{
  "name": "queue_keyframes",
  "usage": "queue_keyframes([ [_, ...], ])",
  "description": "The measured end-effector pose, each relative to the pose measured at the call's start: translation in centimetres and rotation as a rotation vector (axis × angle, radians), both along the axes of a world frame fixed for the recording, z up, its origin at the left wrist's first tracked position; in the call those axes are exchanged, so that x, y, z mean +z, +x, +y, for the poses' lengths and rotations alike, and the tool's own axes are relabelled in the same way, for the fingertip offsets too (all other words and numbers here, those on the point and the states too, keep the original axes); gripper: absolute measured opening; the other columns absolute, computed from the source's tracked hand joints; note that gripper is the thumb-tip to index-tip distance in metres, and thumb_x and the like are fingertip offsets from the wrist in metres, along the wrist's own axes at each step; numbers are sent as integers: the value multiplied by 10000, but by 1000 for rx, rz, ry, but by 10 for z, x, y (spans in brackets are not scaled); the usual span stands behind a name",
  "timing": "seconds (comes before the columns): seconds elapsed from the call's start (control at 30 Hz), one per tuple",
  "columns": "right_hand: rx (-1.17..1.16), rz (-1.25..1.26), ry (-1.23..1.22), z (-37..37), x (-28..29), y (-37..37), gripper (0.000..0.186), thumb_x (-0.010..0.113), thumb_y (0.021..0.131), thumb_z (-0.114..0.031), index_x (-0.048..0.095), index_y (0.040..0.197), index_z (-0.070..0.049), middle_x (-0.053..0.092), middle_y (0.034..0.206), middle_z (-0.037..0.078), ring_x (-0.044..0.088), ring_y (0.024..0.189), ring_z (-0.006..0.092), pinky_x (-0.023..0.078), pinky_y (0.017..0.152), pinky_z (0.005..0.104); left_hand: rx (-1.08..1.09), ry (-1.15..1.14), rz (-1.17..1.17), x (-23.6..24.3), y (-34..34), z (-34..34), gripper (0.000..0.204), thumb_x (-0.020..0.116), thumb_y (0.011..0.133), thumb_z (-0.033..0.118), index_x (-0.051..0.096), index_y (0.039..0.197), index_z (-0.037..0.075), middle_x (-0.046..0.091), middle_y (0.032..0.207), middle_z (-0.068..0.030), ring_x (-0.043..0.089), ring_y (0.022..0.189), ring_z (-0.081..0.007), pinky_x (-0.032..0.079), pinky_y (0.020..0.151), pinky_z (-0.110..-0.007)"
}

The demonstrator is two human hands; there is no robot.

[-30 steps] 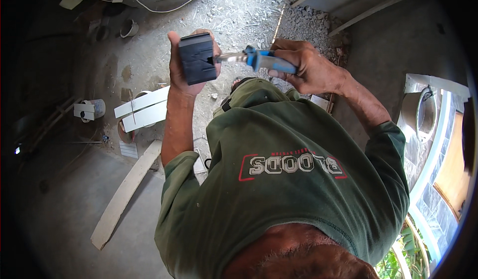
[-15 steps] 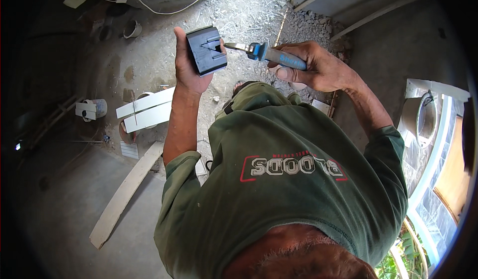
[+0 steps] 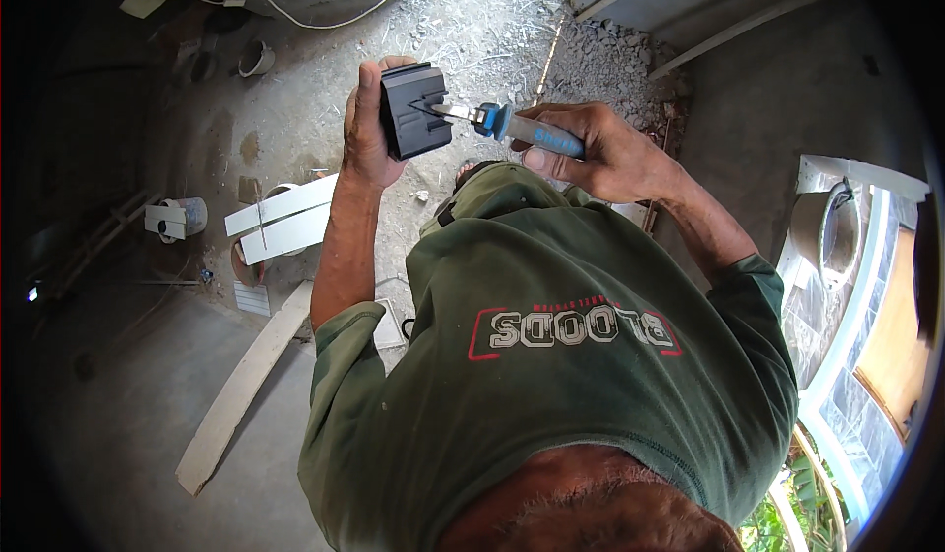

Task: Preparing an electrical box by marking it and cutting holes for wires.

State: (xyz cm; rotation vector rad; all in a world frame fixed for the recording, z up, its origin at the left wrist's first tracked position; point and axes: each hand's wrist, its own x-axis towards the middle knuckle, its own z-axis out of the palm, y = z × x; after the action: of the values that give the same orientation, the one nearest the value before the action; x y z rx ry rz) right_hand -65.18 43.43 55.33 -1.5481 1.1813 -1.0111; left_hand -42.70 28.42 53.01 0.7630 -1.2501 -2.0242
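Note:
My left hand grips a small black plastic box with ridged sides, up in front of me. Its thumb points up along the box's left side, and the other fingers are mostly hidden behind it. My right hand is closed around the grey-and-blue handles of a pair of pliers, its thumb along the near side. The metal jaws point left and their tip is at the box's face, by a small notch. Whether the jaws pinch the plastic I cannot make out.
White boards lie to the left, near a white bucket. A long pale plank slants across the floor. Rubble is heaped by the far right wall. A white cable runs along the far left.
The pliers have moved left, bringing their tip from the box's right edge onto its face. The box has shifted slightly right and turned a little in my left hand.

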Motion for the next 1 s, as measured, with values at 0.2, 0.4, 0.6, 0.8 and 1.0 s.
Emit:
queue_keyframes([
  [0.2, 27, 84, 100, 3, 3, -1, 313, 668, 925, -274, 617, 846, 25, 509, 619, 58, 447, 586, 122, 371, 527, 357, -144, -30, 87, -3, 6, -11, 678, 510, 894, 679, 528, 1139, 46, 609, 828, -90, 648, 720, -151, 556, 642, -291],
  [0.4, 24, 45, 348, 6, 8, -12, 364, 660, 931, -304, 595, 777, 20, 470, 560, 33, 430, 556, 116, 345, 500, 350, 187, -1148, -606, 30, 11, -27, 553, 742, 809, 550, 599, 983, 45, 655, 785, -46, 633, 668, -107, 541, 615, -265],
  [0.6, -99, 77, 115, 8, 1, -13, 356, 653, 940, -334, 630, 924, 21, 573, 686, 57, 487, 617, 121, 394, 560, 346, -189, 128, 323, 22, 34, -48, 784, 386, 928, 703, 544, 1131, -37, 617, 882, -157, 618, 750, -239, 520, 611, -329],
  [0.8, 24, 15, 10, -4, 12, -7, 359, 646, 945, -337, 637, 1024, 12, 579, 713, 69, 539, 662, 147, 442, 614, 355, -224, 260, 334, 9, 11, -31, 799, 394, 923, 706, 531, 1162, -44, 610, 905, -163, 611, 756, -245, 523, 607, -341],
  [1.0, 57, 129, -23, -12, 10, -10, 363, 645, 945, -338, 632, 1051, 10, 589, 728, 86, 532, 673, 157, 451, 634, 355, 61, -7, -8, 12, 0, -18, 728, 445, 901, 705, 523, 1167, 32, 615, 898, -114, 640, 779, -220, 568, 652, -362],
])
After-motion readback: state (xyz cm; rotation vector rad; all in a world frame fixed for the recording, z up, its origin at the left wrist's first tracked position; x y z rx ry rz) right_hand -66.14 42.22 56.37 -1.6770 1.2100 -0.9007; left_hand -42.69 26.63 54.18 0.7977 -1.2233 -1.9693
